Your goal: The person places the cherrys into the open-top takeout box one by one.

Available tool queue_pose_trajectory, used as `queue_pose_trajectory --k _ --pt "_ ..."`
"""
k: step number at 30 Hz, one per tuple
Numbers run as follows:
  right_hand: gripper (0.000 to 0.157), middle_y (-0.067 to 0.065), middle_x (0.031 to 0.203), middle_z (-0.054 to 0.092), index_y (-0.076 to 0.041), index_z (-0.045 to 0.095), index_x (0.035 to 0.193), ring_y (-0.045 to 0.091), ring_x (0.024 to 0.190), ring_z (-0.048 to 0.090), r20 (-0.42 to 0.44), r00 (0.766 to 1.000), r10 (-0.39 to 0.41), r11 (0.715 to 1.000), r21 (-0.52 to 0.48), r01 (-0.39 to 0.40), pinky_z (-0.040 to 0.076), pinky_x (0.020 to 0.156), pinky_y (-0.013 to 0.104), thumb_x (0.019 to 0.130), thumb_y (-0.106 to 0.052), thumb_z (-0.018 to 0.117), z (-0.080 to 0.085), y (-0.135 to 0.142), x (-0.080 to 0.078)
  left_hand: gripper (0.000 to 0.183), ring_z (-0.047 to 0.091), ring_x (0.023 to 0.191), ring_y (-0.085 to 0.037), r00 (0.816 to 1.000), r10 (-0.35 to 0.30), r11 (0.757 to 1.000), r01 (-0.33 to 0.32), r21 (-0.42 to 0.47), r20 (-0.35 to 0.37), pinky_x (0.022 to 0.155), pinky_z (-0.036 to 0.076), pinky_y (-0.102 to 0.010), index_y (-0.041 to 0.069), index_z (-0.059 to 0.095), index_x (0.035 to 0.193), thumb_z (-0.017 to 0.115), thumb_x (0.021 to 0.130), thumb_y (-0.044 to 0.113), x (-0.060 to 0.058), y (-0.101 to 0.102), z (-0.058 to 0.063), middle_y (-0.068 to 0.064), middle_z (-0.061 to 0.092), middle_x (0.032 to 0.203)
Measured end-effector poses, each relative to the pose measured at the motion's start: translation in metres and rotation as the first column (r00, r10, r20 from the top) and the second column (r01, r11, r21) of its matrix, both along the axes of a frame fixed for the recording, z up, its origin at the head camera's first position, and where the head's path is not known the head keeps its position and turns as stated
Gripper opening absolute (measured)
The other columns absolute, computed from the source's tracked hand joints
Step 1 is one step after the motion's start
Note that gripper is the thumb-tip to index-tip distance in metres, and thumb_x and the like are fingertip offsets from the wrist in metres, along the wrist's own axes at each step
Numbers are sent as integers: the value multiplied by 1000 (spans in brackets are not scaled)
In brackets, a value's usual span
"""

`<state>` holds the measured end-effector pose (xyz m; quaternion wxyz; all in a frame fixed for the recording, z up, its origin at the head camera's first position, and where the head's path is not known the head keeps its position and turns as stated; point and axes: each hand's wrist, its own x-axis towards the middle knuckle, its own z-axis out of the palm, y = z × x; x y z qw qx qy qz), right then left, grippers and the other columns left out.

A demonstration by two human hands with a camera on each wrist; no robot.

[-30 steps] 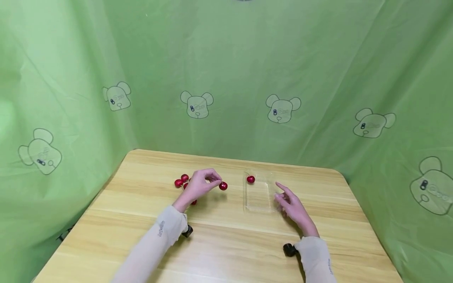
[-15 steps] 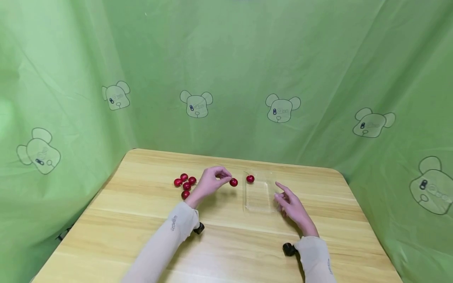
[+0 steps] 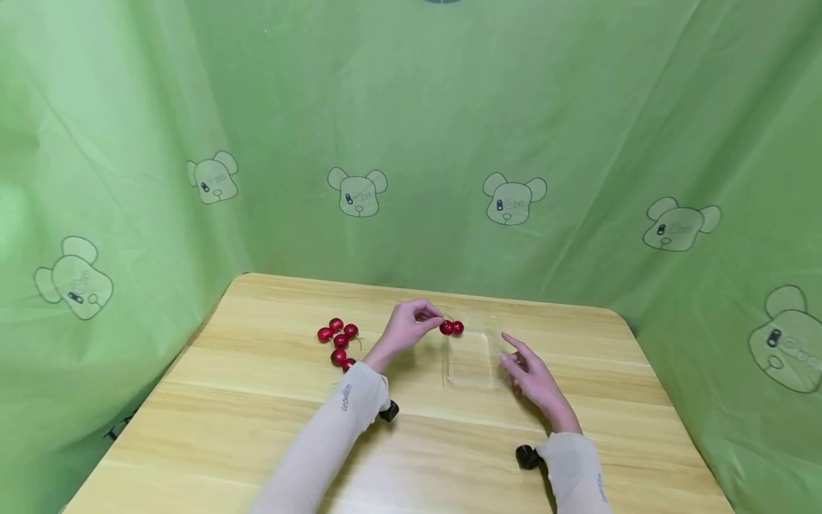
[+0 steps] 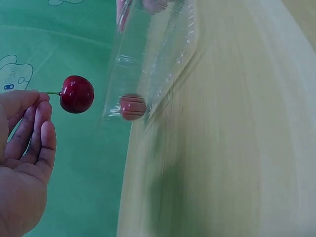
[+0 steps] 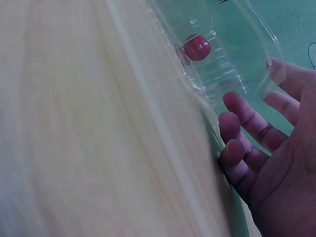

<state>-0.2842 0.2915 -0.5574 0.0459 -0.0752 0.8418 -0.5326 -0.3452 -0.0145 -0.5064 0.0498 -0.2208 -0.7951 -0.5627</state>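
My left hand (image 3: 407, 328) pinches the green stem of a dark red cherry (image 4: 76, 94) between thumb and fingertips. The cherry hangs in the air at the left side of a clear plastic box (image 3: 447, 364), close to its wall in the left wrist view. Inside that box, in the far left corner, lies another cherry (image 3: 458, 328). In the head view the two cherries overlap. My right hand (image 3: 533, 375) is at the box's right side, index finger extended. In the right wrist view, its fingertips are right at the clear rim, the other fingers loosely bent.
Several cherries with stems (image 3: 341, 341) lie in a loose group on the wooden table (image 3: 257, 407), left of my left hand. Green curtains (image 3: 417, 243) printed with bear heads surround the table at the back and sides.
My left hand has moved right, carrying the cherry by its stem from near the group to the box's left side. My right hand has stayed at the box.
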Motion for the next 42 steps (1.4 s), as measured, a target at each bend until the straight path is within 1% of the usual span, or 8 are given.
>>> queue_pose_trajectory --k 5,9,12,17,24,29,34,42 --pt "62 24 111 61 -19 31 163 17 70 59 -1 1000 6 1000 6 -6 52 51 31 108 -35 55 -1 -1 0 9 68 83 -7 999 5 999 -6 39 41 78 58 -24 10 76 102 77 93 13 -4 9 -2 -5 77 98" --pt "63 23 111 61 -19 31 163 16 70 59 -1 1000 5 1000 8 -5 52 51 31 108 -36 55 -1 0 -1 9 67 83 -8 998 20 999 -22 45 59 78 58 -23 10 76 101 78 92 11 -7 17 -3 -5 77 98" --pt "62 22 111 62 -21 33 163 16 70 59 5 1000 -8 1000 3 8 52 52 31 107 -37 56 -1 1 0 9 67 83 -8 997 28 998 -31 46 74 77 58 -23 10 76 101 78 92 12 -10 23 -5 -3 76 97" --pt "62 23 111 62 -21 32 163 16 70 59 3 1000 -1 1000 3 1 53 52 31 108 -36 56 -1 3 1 10 66 82 -9 995 34 997 -40 59 98 75 57 -23 10 75 102 77 93 13 -13 28 -7 -3 76 96" --pt "62 24 109 61 -15 31 163 17 69 58 -5 1000 11 1000 6 -11 52 51 32 108 -34 55 -1 2 0 9 64 81 -8 993 50 997 -55 47 111 74 56 -22 10 75 101 77 92 12 -16 29 -12 -1 74 93" --pt "61 24 113 60 -18 32 163 16 69 59 5 1000 1 1000 -11 -1 52 51 31 108 -34 56 1 0 -1 10 65 84 -9 992 47 998 -52 37 117 76 57 -23 9 75 103 76 94 10 -18 27 -13 -2 75 96" --pt "61 25 115 60 -18 32 163 18 70 59 -1 1000 12 1000 -13 -12 52 51 31 108 -33 56 3 -1 -1 8 66 84 -9 993 65 998 -67 15 100 78 57 -22 10 75 101 76 93 9 -18 27 -12 -2 76 97" --pt "62 24 113 60 -19 31 163 17 71 59 1 1000 11 1000 -1 -11 52 52 31 108 -34 55 0 1 1 8 63 80 -10 992 86 996 -84 -16 96 74 55 -21 9 75 98 78 91 8 -14 30 -15 -3 74 92"
